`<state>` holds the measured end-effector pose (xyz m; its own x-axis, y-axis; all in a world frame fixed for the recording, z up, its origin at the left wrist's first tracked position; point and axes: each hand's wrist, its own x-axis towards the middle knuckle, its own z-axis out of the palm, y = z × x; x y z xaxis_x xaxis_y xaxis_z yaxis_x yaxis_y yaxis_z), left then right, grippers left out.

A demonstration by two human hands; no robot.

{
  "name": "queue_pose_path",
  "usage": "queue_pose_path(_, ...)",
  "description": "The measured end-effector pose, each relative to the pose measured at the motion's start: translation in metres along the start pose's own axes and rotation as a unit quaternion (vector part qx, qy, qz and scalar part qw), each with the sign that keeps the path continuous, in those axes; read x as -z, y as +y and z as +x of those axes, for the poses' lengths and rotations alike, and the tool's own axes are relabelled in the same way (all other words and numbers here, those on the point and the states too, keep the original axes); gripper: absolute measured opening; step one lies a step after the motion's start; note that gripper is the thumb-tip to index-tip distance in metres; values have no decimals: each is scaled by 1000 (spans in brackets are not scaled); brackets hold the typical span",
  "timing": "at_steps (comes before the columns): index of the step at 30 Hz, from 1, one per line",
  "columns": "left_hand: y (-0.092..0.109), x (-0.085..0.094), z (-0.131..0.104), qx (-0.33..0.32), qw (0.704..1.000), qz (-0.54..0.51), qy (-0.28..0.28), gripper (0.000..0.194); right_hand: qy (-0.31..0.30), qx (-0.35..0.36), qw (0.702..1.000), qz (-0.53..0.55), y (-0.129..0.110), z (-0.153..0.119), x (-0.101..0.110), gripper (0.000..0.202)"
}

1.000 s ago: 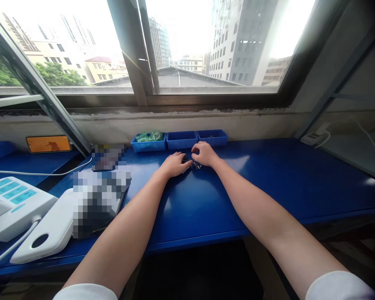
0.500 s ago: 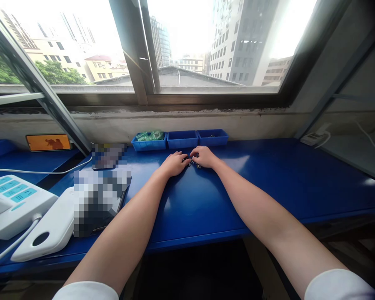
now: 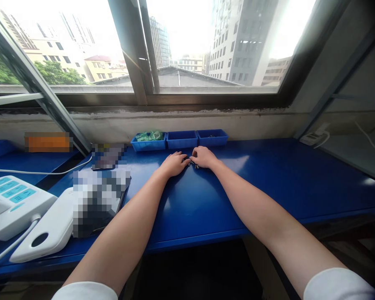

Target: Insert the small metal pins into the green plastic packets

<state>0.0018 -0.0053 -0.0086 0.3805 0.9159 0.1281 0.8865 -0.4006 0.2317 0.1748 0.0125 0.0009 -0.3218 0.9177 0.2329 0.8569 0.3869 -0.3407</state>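
Several small dark and metallic pieces lie on the blue table, between and partly under my two hands. My left hand rests palm down at the left of these pieces, its fingers spread over some of them. From the right, my right hand reaches in with thumb and fingers bent together at the pieces; whatever lies between its fingertips is too small to make out. Just behind the hands stand three blue bins: the left bin holds green plastic, the middle bin shows nothing inside, and the right bin has small dark bits.
At the left are a white power strip, a white oblong device with a dark oval, and blurred items. A white cable crosses the table. Metal frame posts stand at left and right, with a window behind.
My right hand's fingers have shifted very slightly over the small pieces. My left hand looks the same.
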Motion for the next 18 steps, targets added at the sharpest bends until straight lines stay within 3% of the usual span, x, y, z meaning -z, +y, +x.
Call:
queue_pose_path(9,0,0,0,0,1000,9,1,54,14,31,999,-21,-7,0,-4,20)
queue_pose_path(13,0,-1,0,-5,1000,7,8,53,65,35,997,18,-7,1,-6,18)
queue_pose_path(18,2,2,0,-28,994,-38,100,49,129,55,975,172,-5,3,-4,20)
